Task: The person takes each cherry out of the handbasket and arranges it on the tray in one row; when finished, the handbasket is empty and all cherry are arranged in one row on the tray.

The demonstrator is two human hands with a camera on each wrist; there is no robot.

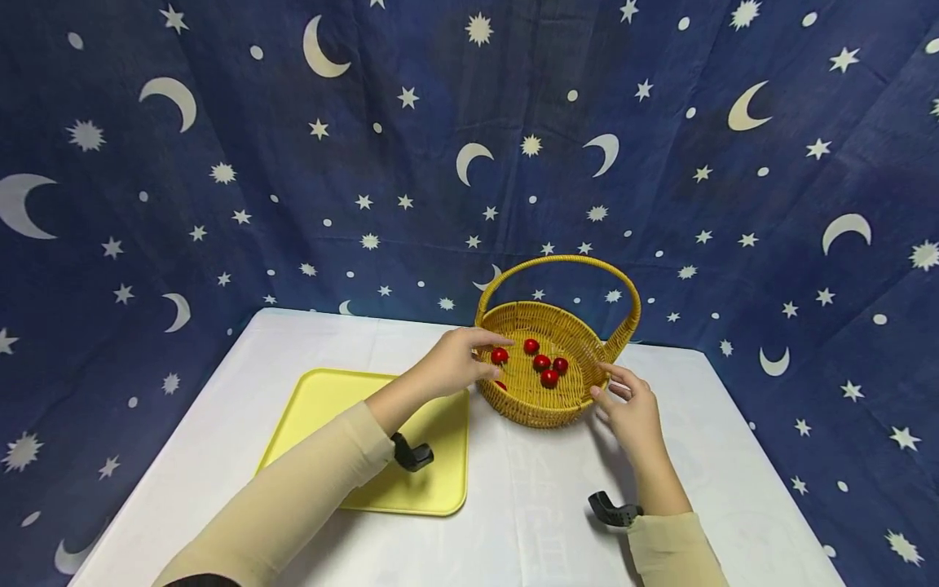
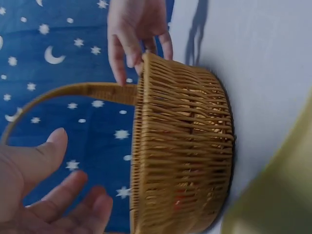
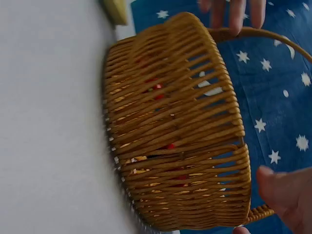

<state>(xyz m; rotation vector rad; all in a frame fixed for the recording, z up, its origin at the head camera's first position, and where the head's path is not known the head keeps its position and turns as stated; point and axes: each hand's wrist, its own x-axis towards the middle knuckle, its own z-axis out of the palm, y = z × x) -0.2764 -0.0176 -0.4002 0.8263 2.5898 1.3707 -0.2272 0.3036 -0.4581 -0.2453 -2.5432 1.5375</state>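
Note:
A woven wicker basket (image 1: 528, 416) with a tall arched handle (image 1: 565, 259) stands on the table, and several red cherries (image 1: 541, 364) lie inside it. Over the basket's left rim reaches my left hand (image 1: 456, 360), its fingers extended and the thumb apart, with nothing held. In the left wrist view that thumb (image 2: 51, 148) is spread beside the rim. At the opposite side my right hand (image 1: 632, 414) has its fingertips right by the rim near the handle's base, fingers loosely extended. The right thumb (image 3: 278, 187) shows close to the rim in the right wrist view.
A yellow rectangular tray (image 1: 440, 489) lies left of the basket, partly under my left forearm. Both stand on a white-covered table (image 1: 528, 522). Behind hangs a dark blue cloth (image 1: 411, 163) with moons and stars.

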